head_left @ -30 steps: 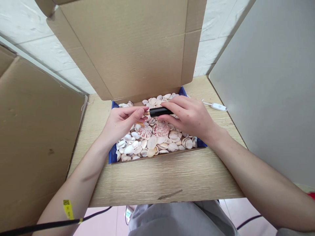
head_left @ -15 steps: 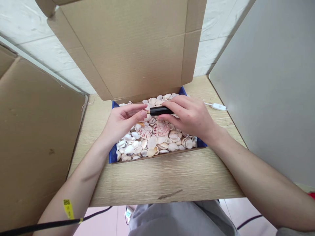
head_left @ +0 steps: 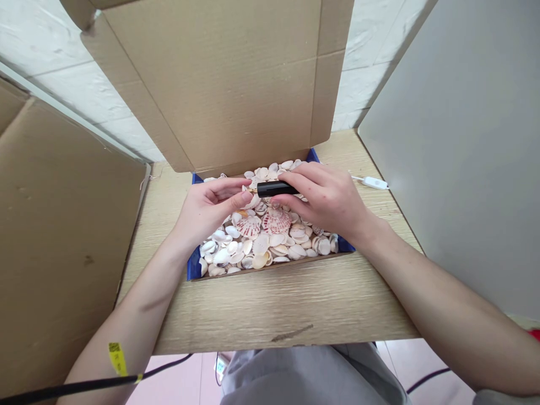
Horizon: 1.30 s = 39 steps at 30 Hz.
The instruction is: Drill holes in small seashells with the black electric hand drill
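An open cardboard box (head_left: 270, 269) with a blue lining sits on the wooden table and is full of several small seashells (head_left: 261, 243). Over the box my right hand (head_left: 327, 198) grips a short black tool (head_left: 275, 188), its tip pointing left. My left hand (head_left: 211, 207) is curled beside that tip, thumb and fingers pinched on something small that I cannot make out. Two larger red-ribbed scallop shells (head_left: 276, 221) lie just beneath both hands.
The box lid (head_left: 228, 84) stands upright behind the shells. A cardboard panel (head_left: 54, 236) walls the left side and a grey panel (head_left: 459, 146) the right. A white cord switch (head_left: 373, 182) lies on the table (head_left: 278, 306) at the right. A black cable crosses the bottom left.
Both hands have risen slightly together with the black tool. The box and shells have not moved.
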Each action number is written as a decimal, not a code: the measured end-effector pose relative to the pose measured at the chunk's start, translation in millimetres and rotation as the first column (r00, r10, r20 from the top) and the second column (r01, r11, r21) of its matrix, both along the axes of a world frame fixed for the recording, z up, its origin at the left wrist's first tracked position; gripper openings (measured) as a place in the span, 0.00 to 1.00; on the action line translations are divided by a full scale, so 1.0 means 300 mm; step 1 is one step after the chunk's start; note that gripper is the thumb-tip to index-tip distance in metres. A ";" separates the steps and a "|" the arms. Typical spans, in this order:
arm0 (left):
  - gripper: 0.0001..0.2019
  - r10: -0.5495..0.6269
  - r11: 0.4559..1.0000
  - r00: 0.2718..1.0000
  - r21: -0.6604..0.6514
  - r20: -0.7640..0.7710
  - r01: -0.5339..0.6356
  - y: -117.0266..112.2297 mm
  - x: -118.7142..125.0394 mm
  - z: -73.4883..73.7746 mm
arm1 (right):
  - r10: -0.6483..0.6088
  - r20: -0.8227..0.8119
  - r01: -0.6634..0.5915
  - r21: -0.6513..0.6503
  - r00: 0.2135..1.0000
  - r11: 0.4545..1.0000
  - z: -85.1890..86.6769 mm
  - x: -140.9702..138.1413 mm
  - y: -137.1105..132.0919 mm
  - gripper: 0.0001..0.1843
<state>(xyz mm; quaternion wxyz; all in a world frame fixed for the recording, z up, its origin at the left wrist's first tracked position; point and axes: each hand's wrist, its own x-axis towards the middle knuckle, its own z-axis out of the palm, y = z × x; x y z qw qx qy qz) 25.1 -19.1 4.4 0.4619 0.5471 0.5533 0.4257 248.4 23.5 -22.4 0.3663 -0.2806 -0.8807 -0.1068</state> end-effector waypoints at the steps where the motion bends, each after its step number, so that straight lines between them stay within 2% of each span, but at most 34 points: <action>1: 0.15 0.006 1.000 1.000 -0.001 0.002 -0.006 0.000 0.001 0.001 | 0.000 0.000 0.000 -0.002 1.000 1.000 -0.001 0.000 0.000 0.18; 14: 0.13 0.072 0.996 0.997 0.064 -0.032 -0.070 0.004 0.006 -0.001 | -0.097 0.029 0.097 -0.016 0.995 0.995 -0.005 -0.005 -0.006 0.20; 22: 0.13 0.091 0.990 0.995 0.109 -0.043 -0.086 0.011 -0.003 -0.012 | -0.099 -0.009 0.099 0.017 0.995 0.995 -0.001 -0.001 -0.004 0.19; 30: 0.12 0.104 0.988 0.994 0.118 -0.041 -0.098 0.006 0.000 -0.004 | -0.115 0.013 0.116 -0.097 0.993 0.989 -0.001 -0.003 -0.005 0.20; 39: 0.13 0.130 0.985 0.991 0.119 -0.015 -0.128 0.017 -0.021 -0.016 | -0.177 -0.030 0.172 -0.115 0.984 0.978 -0.004 -0.004 -0.002 0.21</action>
